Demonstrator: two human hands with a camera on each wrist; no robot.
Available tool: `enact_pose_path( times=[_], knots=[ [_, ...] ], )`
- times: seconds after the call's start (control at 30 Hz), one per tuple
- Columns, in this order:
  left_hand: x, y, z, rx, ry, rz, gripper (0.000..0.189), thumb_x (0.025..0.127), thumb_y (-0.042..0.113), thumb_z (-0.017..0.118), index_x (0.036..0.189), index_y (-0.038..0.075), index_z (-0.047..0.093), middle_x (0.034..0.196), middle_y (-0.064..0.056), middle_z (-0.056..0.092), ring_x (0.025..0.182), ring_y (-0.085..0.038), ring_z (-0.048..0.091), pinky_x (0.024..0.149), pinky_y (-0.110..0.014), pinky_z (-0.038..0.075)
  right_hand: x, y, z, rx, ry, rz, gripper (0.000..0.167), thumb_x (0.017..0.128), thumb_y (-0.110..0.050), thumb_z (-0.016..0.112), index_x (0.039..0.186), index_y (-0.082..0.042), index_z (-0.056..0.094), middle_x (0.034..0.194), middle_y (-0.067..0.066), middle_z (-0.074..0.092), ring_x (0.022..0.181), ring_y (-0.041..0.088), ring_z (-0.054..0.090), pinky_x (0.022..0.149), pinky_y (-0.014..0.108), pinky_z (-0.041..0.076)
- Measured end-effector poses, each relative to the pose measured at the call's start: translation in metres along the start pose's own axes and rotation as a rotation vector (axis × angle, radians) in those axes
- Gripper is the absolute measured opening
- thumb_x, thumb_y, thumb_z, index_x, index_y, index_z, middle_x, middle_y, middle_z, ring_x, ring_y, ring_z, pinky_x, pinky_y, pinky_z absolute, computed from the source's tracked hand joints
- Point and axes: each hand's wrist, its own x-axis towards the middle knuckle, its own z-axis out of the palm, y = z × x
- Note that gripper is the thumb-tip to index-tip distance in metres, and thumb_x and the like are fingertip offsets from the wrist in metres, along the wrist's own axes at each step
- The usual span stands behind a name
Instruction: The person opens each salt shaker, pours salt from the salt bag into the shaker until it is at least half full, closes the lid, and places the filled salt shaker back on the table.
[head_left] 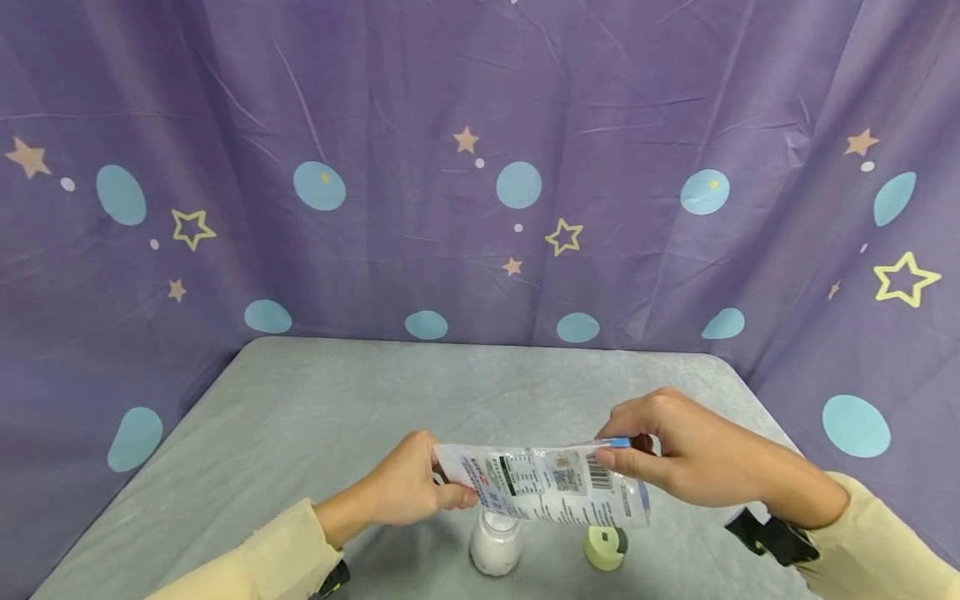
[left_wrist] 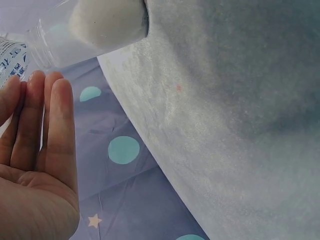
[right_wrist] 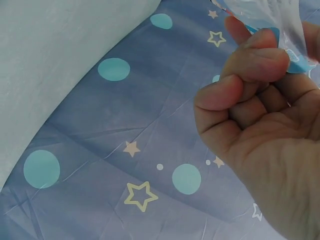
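A printed plastic packet (head_left: pixel 551 483) with a barcode is held sideways between both hands, its left end close over a clear jar (head_left: pixel 496 546). My left hand (head_left: pixel 414 482) pinches that left end between thumb and fingers. My right hand (head_left: pixel 667 450) grips the packet's other end, near its blue corner, and the right wrist view shows its fingers (right_wrist: pixel 267 57) curled at the plastic. White powdery contents fill much of the jar (left_wrist: pixel 107 22) in the left wrist view. The packet partly covers the jar's mouth in the head view.
A light green cap (head_left: pixel 604 548) lies on the table to the right of the jar, just below the packet. The grey-green tabletop (head_left: pixel 360 392) reaches back to a purple curtain (head_left: pixel 420 167) with stars and blue dots, which also hangs along both sides.
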Motion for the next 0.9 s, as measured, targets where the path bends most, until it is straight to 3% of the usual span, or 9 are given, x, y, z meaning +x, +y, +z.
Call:
enact_pose_path(
  times=[0.4,0.9],
  knots=[
    [0.000,-0.001,0.000,0.007,0.000,0.022,0.016,0.082,0.003,0.081,0.098,0.007,0.081,0.083,0.007,0.078,0.072,-0.007,0.070,0.056,-0.023,0.053,-0.003,0.002,0.001,0.009,-0.001,-0.004,0.017,0.103,-0.019,0.064,0.099,-0.031,0.074,0.082,-0.020,0.064,0.066,-0.002,0.057,0.053,0.020,0.047],
    [0.000,0.004,0.000,-0.009,0.019,-0.008,0.007,0.084,0.009,0.083,0.090,0.009,0.081,0.080,0.007,0.077,0.067,-0.011,0.069,0.054,-0.025,0.052,-0.016,0.014,0.004,0.061,-0.027,0.007,0.019,0.103,-0.014,0.063,0.100,-0.031,0.073,0.082,-0.017,0.065,0.068,-0.002,0.056,0.053,0.019,0.045]
  ],
)
